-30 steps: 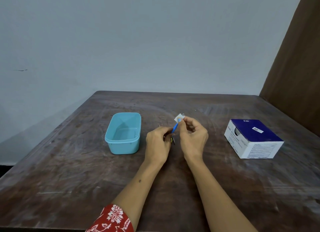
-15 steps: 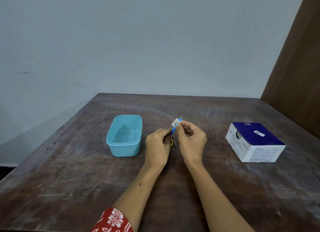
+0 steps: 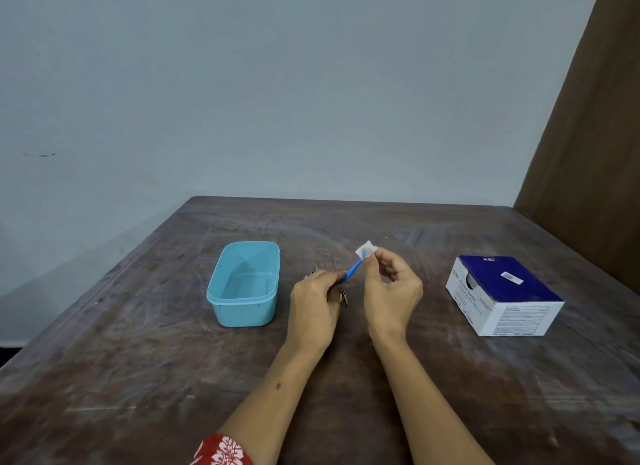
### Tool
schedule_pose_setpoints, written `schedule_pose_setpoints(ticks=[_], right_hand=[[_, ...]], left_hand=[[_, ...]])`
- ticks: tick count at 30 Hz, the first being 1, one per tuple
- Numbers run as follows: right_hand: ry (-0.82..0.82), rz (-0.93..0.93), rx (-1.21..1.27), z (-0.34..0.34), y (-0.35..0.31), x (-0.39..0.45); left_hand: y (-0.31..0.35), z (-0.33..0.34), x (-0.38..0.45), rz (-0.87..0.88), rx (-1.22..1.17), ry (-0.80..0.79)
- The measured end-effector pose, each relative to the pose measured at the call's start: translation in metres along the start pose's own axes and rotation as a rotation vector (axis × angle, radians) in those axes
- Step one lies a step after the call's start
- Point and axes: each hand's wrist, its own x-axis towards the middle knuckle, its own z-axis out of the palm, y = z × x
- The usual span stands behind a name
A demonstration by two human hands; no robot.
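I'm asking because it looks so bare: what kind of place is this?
Probably a plain room, maybe at home, though I can't be sure: there's a worn wooden table, a bare wall and an alcohol swab box.

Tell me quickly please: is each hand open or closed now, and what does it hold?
Left hand: closed, gripping the blue stick.
Right hand: closed, pinching the small white pad at the stick's tip.

Table [image 3: 138, 378] – dark wood, worn, scuffed, matt w/ pale streaks. Tub [image 3: 242, 312] – smooth light-blue plastic, slight sheen. Box [image 3: 519, 320] looks like cardboard, printed. Sleeve [image 3: 221, 452] is patterned cloth.
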Motion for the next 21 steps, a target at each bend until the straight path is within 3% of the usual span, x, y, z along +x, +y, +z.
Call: schedule_pose_setpoints(ticks=[7, 11, 17, 21], right_hand=[[-0.131, 0.011, -0.030, 0.0019, 0.0007, -0.0034], [-0.016, 0.007, 0.009, 0.0000, 0.0003, -0.0017], [-0.140, 0.013, -0.043, 0.0029, 0.0022, -0.0040], [-0.095, 0.017, -0.014, 0.0014, 0.0012, -0.0023]], left_hand=[[-0.0019, -0.0021, 0.0006, -0.009, -0.015, 0.037], [-0.0009, -0.0004, -0.0003, 0.005, -0.007, 0.003], [-0.0024, -0.0022, -0.0003, -0.014, -0.024, 0.054], [-0.0029, -0.0003, -0.0007, 0.001, -0.028, 0.040]])
